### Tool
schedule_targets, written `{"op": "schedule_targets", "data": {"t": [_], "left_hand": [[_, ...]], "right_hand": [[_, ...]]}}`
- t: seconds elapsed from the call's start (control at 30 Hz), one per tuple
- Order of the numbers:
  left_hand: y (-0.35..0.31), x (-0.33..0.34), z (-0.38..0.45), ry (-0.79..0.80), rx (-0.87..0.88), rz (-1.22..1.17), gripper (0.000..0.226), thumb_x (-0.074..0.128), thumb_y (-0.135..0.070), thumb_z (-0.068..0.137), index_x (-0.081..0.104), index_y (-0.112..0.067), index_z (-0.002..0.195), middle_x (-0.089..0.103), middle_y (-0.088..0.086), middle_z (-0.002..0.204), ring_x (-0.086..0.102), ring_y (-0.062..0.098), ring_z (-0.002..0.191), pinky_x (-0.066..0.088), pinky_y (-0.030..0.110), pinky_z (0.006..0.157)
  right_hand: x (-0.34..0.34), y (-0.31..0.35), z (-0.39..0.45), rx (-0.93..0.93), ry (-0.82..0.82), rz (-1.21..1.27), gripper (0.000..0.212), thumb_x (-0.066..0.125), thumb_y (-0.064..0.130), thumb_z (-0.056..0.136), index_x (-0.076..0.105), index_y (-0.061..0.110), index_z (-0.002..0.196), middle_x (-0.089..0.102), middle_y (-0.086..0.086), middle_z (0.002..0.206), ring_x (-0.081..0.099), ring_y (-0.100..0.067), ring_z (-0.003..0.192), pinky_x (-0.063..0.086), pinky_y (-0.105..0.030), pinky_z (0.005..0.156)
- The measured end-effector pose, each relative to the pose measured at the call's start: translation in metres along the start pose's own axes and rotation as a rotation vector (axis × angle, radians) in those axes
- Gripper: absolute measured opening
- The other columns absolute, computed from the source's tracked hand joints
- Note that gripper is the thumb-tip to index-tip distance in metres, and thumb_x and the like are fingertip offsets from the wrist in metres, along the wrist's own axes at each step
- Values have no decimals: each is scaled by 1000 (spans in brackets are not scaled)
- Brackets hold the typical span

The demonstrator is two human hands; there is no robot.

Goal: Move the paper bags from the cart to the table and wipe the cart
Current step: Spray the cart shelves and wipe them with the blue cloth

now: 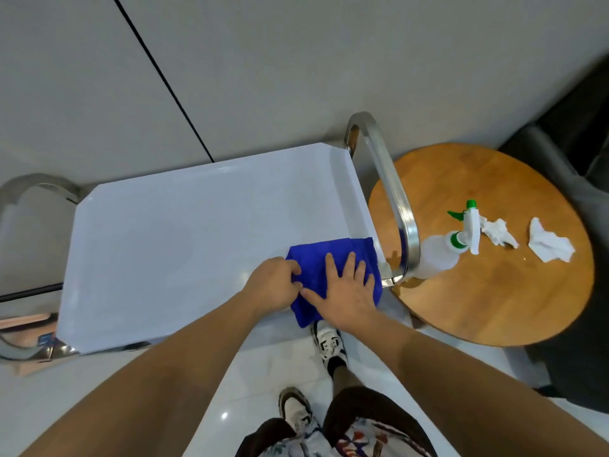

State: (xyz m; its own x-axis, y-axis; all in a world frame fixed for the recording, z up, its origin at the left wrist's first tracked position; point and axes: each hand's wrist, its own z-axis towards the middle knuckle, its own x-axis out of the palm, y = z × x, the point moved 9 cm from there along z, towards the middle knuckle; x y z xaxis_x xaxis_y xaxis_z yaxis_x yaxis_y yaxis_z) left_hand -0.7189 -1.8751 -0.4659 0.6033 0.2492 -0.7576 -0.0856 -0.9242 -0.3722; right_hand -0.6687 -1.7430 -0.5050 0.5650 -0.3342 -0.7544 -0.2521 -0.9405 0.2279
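A blue cloth [316, 255] lies folded on the near right corner of the cart's white top tray [171, 245]. My right hand [346, 291] lies flat on the cloth with its fingers spread. My left hand [275, 285] pinches the cloth's left edge with curled fingers. No bag stands on the tray. A brown paper bag [23, 319] shows partly at the far left, below the tray level and mostly hidden by the cart.
The cart's steel handles rise at the right [395, 199] and left [33, 186] ends. A round wooden table [494, 298] stands to the right with a white spray bottle [441, 255] and crumpled tissues [547, 245]. A dark seat is beyond it. My feet stand on glossy white floor.
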Motion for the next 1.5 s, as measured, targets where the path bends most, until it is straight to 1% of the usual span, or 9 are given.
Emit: {"op": "schedule_targets", "data": {"t": [0.07, 0.23, 0.37, 0.6, 0.67, 0.77, 0.87, 1.27, 1.5], "left_hand": [[5, -3, 6, -56, -6, -3, 32, 56, -17, 95, 64, -15, 126, 61, 6, 123, 56, 24, 113, 46, 33, 94], [15, -16, 27, -131, 2, 13, 36, 56, -9, 90, 63, -10, 125, 59, 7, 121, 56, 30, 114, 50, 41, 92], [19, -23, 50, -83, -49, 49, 62, 57, -14, 98, 34, -17, 155, 27, 10, 162, 25, 29, 148, 26, 38, 118], [48, -42, 99, 0, -165, 193, 93, 63, -5, 91, 7, -31, 160, 0, 6, 169, -1, 35, 154, 22, 47, 122], [57, -47, 111, 26, -219, 272, 102, 69, -11, 89, -1, -34, 160, -6, 5, 168, -5, 37, 153, 22, 53, 122], [70, -52, 126, 108, -299, 347, 120, 80, -37, 83, -15, -38, 157, -16, 7, 166, -10, 42, 152, 17, 60, 119], [78, -51, 141, 159, -323, 363, 133, 85, -49, 73, -19, -38, 155, -20, 11, 164, -10, 46, 150, 22, 63, 118], [86, -43, 147, 232, -274, 380, 132, 82, -46, 78, -26, -34, 154, -25, 16, 162, -12, 51, 148, 21, 63, 118], [82, -42, 142, 195, -271, 370, 131, 83, -43, 78, -23, -37, 154, -23, 13, 163, -13, 48, 150, 23, 62, 118]], "right_hand": [[13, 0, 8, 95, -64, 31, 101, 19, 86, 86, -15, 24, 158, -23, -20, 163, -16, -42, 151, -5, -62, 120], [16, -3, 29, 158, -204, -7, 111, 13, 92, 80, -20, 19, 156, -28, -26, 159, -20, -48, 148, -10, -68, 115], [5, -5, 45, 121, -243, -29, 114, 11, 94, 76, -19, 19, 156, -28, -28, 158, -20, -50, 147, -10, -70, 114], [-34, -3, 95, 26, -290, -48, 109, 9, 94, 77, -19, 26, 157, -23, -22, 162, -21, -48, 147, -9, -69, 114], [-53, -3, 120, -2, -321, -59, 108, 10, 95, 77, -15, 28, 158, -20, -21, 164, -20, -46, 148, -7, -69, 115], [-75, 4, 151, -19, -357, -82, 106, 11, 94, 77, -11, 28, 159, -15, -19, 165, -14, -46, 150, -3, -69, 115], [-93, 14, 177, -12, -382, -79, 104, 11, 92, 79, -10, 29, 159, -14, -18, 166, -12, -45, 150, -2, -69, 116], [-152, 59, 269, 58, -437, -17, 104, 19, 88, 81, 4, 21, 160, -5, -26, 164, -3, -51, 149, 0, -73, 113], [-154, 59, 268, 51, -458, -39, 104, 16, 86, 83, 8, 15, 159, -1, -30, 163, 0, -52, 148, 3, -74, 113]]}}
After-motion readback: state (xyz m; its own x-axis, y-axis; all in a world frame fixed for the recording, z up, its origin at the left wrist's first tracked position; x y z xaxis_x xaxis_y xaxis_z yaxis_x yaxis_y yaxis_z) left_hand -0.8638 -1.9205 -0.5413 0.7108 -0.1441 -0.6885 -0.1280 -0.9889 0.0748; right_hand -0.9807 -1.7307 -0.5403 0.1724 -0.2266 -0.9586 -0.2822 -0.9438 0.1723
